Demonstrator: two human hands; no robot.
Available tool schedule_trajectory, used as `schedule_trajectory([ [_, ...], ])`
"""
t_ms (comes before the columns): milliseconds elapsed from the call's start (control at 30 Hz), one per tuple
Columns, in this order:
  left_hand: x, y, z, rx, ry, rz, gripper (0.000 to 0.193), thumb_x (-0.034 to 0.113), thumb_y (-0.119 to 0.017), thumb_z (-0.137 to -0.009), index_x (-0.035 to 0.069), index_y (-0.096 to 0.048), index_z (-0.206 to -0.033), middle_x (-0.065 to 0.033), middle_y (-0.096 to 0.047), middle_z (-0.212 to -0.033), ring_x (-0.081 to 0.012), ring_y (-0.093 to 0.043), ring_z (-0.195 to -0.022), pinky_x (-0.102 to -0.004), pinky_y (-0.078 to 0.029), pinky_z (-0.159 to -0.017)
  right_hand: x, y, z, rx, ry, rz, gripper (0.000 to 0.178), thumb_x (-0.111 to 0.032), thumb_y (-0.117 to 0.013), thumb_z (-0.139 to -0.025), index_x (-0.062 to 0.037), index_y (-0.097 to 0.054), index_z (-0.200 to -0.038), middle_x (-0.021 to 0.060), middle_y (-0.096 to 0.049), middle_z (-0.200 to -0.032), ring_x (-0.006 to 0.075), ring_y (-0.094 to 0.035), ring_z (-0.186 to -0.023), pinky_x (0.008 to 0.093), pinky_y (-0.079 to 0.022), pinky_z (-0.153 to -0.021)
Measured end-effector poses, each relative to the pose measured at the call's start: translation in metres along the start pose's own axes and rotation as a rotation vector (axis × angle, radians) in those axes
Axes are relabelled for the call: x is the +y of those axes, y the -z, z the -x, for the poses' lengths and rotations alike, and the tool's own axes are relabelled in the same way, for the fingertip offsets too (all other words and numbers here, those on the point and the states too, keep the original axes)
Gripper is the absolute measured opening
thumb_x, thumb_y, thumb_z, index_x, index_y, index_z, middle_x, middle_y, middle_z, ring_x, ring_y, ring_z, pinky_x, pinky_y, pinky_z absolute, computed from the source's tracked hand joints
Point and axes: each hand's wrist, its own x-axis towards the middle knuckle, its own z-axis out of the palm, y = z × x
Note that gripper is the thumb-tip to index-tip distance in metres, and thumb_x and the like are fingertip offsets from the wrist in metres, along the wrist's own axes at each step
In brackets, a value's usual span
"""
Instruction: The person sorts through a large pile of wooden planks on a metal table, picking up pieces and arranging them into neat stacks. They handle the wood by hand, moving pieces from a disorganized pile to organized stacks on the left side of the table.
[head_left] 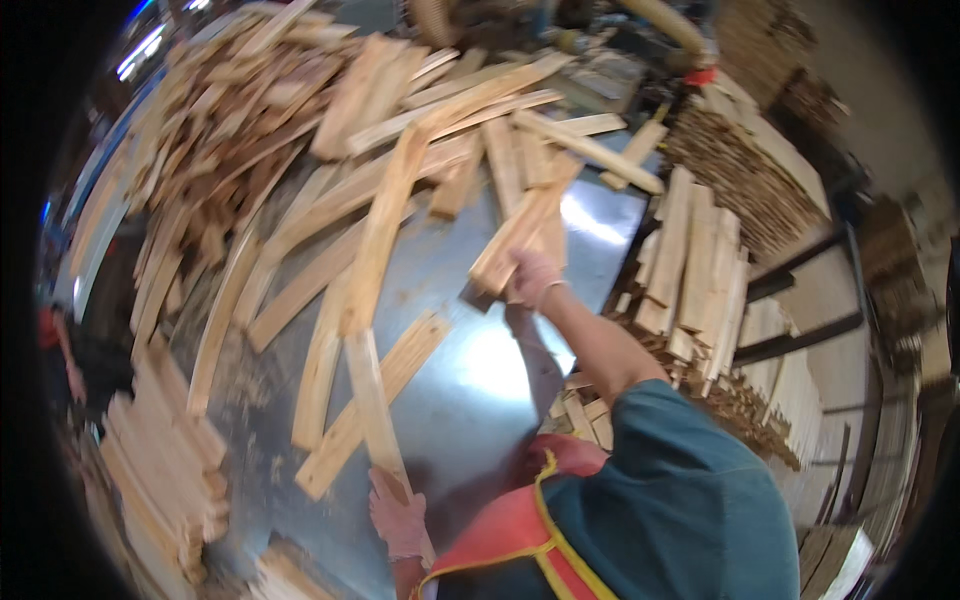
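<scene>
The right hand (535, 276) is gripping a board (525, 225) by its near end, presumably for control, over the metal table (430, 400); the left hand (397, 514) is clasping a narrow strip (373, 410) (apparently steadying it), while crisscrossed planks (390, 215) are lying beyond.

Narrow pale wooden plank (372, 400): straight, slanted over the desk (445, 425), held near its lower end by the left hand (397, 515). Wider light-brown board (530, 222): motion-blurred, angled rightward, near end at the right hand (535, 277).
</scene>
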Motion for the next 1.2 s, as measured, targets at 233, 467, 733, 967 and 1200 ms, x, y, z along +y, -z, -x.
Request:
schedule_trajectory([
  [233, -0.074, 0.057, 0.072, -0.249, 0.219, 1.582, 0.065, 0.0, -0.074, -0.087, 0.002, -0.053, -0.149, -0.0124, -0.066, -0.124, -0.0249, -0.067, -0.102, -0.037, -0.06, -0.086, 0.097, 0.009, 0.183, -0.713, -0.381, -0.135, 0.055, -0.024, -0.067, -0.106, -0.0027, -0.048, -0.152, 0.0172, -0.06, -0.149, 0.034, -0.061, -0.136, 0.0505, -0.05, -0.12],
  [467, -0.103, 0.063, 0.096, -0.183, 0.165, 1.812, 0.06, 0.005, -0.075, -0.088, -0.002, -0.056, -0.144, -0.0147, -0.07, -0.125, -0.0285, -0.071, -0.111, -0.0407, -0.06, -0.098, 0.251, 0.051, 0.331, -1.15, -0.85, 0.553, 0.064, -0.017, -0.077, -0.096, -0.0034, -0.051, -0.154, 0.0103, -0.067, -0.141, 0.0279, -0.064, -0.129, 0.0412, -0.054, -0.105],
  [733, -0.131, 0.087, 0.132, 0.063, 0.233, 1.182, 0.044, 0.012, -0.073, -0.093, 0.0, -0.065, -0.134, -0.0061, -0.071, -0.113, -0.0171, -0.067, -0.1, -0.0347, -0.056, -0.091, 0.326, -0.002, 0.404, -1.806, -0.609, 1.533, 0.05, -0.024, -0.075, -0.098, -0.0052, -0.064, -0.143, 0.0121, -0.07, -0.135, 0.0243, -0.068, -0.116, 0.0392, -0.056, -0.097],
  [967, -0.202, 0.067, 0.225, 0.469, 0.58, -0.319, 0.068, 0.037, -0.076, -0.09, 0.01, -0.058, -0.149, -0.0175, -0.053, -0.158, -0.0382, -0.043, -0.151, -0.0523, -0.034, -0.123, 0.25, -0.085, 0.231, -1.305, -0.031, 1.287, 0.042, -0.03, -0.073, -0.097, -0.0053, -0.071, -0.131, 0.0101, -0.073, -0.103, 0.019, -0.068, -0.095, 0.0341, -0.056, -0.086],
  [1200, -0.222, 0.062, 0.185, 0.301, 0.94, -0.724, 0.091, 0.054, -0.065, -0.097, 0.012, -0.03, -0.169, -0.0148, -0.031, -0.174, -0.0368, -0.023, -0.162, -0.0539, -0.017, -0.132, 0.186, -0.168, 0.044, -0.243, 0.504, 1.081, 0.061, -0.02, -0.08, -0.091, 0.0016, -0.059, -0.144, 0.0129, -0.073, -0.115, 0.0241, -0.07, -0.098, 0.0306, -0.058, -0.085],
])
